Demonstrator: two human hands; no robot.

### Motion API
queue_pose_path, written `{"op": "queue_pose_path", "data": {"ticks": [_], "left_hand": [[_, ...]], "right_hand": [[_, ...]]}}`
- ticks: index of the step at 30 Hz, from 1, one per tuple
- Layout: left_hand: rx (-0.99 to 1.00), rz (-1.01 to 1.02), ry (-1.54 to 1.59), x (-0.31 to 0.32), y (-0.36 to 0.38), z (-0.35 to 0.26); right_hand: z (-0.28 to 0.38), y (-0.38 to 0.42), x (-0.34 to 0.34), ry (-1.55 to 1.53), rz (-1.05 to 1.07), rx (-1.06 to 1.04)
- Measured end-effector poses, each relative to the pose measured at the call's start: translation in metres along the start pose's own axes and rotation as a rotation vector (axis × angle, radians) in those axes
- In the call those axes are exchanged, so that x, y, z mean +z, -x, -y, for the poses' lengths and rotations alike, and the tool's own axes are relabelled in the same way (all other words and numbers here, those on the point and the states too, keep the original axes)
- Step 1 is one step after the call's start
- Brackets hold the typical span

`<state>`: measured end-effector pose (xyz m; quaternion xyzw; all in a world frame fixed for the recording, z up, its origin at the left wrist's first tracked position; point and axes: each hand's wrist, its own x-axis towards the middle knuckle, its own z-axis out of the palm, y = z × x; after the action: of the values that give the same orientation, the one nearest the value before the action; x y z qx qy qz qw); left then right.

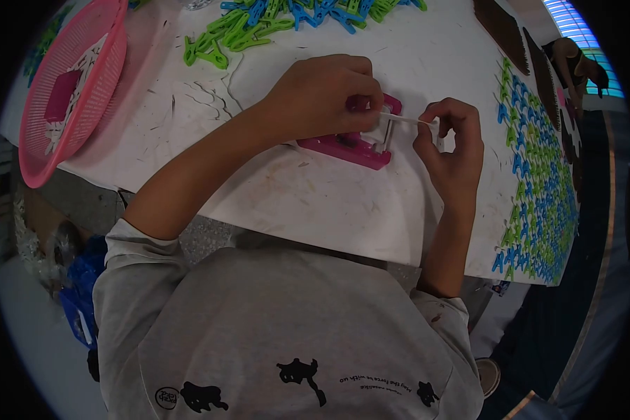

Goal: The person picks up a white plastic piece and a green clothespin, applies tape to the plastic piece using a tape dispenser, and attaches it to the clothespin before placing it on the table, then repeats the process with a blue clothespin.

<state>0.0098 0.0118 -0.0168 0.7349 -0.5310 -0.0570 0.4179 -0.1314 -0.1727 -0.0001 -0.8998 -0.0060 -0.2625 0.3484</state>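
A pink device with a metal bar (350, 152) lies on the table in front of me. My left hand (327, 98) is over it with curled fingers, closed at one end of a thin white strip (401, 118); the fingertips are partly hidden. To the right, my right hand (453, 136) pinches the strip's other end between thumb and forefinger. The strip is stretched nearly level between both hands, just past the device's right end. Something small and white also shows inside the curl of my right hand.
Green and blue clips (259, 28) lie heaped at the back. Many more stand in rows (535, 182) along the right side. A pink basket (112, 77) at left holds white pieces and a pink block (62, 96). Another person (570, 66) is at far right.
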Motion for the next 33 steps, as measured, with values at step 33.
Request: {"op": "queue_pose_path", "data": {"ticks": [33], "left_hand": [[0.12, -0.343, 0.365, -0.025, -0.002, 0.0]], "right_hand": [[0.057, -0.08, 0.001, -0.209, 0.129, -0.31]]}}
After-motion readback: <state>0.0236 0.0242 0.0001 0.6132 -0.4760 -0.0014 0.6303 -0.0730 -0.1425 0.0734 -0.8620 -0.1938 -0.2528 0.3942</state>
